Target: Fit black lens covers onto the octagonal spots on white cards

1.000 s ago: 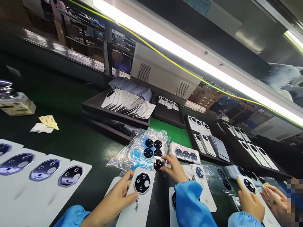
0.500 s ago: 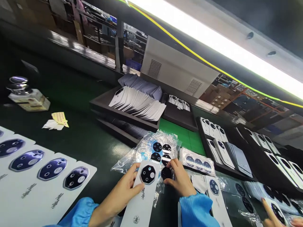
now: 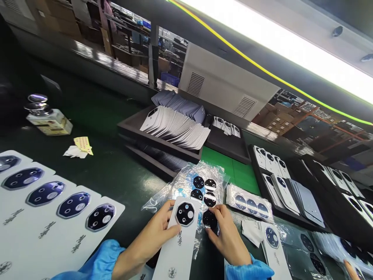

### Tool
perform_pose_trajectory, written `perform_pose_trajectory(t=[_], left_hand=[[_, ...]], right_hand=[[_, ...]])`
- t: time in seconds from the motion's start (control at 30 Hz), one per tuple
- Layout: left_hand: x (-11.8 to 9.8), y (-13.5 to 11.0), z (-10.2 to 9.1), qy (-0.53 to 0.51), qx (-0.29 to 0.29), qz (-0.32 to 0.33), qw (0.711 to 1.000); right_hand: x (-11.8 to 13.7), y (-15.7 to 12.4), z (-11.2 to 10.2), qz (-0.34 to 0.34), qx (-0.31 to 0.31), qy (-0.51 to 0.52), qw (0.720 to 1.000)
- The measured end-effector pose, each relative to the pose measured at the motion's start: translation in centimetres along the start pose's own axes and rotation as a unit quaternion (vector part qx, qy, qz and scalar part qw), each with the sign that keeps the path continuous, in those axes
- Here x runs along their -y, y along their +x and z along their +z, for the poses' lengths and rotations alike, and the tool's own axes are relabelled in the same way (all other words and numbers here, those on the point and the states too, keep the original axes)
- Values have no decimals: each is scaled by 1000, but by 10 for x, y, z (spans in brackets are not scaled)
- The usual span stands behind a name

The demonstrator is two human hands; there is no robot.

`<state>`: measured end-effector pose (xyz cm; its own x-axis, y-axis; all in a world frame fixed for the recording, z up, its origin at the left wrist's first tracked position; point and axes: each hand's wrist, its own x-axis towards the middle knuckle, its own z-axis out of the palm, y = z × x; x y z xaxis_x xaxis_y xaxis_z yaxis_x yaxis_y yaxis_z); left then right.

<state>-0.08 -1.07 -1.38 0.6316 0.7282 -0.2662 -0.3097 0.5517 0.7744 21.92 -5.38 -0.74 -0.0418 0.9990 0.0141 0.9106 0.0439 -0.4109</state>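
My left hand (image 3: 154, 235) grips a white phone back panel (image 3: 178, 254) by its edge, thumb on its face. The panel bears a dark octagonal camera plate with several lens rings and small print below. Just beside it, my right hand (image 3: 229, 237) pinches a loose black camera plate (image 3: 210, 220) between thumb and fingers. Behind both hands, several similar plates (image 3: 198, 182) lie on a crinkled clear plastic bag (image 3: 171, 192). At the left, a fanned row of white back panels (image 3: 96, 241) shows the same camera plates.
Black trays hold upright white panels (image 3: 175, 128) at the back and more panels (image 3: 287, 194) at the right. A bagged strip of plates (image 3: 250, 204), a white cloth (image 3: 252, 232) and a pump bottle (image 3: 49, 120) stand around. A co-worker's finger (image 3: 351, 269) shows at lower right.
The view has turned a little left, so most things sit farther right. My hands keep their holds on the panel and the plate. Most of the co-worker's hands has left view.
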Motion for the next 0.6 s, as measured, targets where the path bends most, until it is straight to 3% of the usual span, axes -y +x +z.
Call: perform_pose_trajectory(t=[0.37, 0.6], left_hand=[[-5, -1, 1, -3, 2, -8, 1000], [-5, -3, 1, 6, 9, -12, 1000]], right_hand=[[-8, -5, -2, -29, -45, -12, 998], [16, -19, -42, -111, -125, -11, 986]])
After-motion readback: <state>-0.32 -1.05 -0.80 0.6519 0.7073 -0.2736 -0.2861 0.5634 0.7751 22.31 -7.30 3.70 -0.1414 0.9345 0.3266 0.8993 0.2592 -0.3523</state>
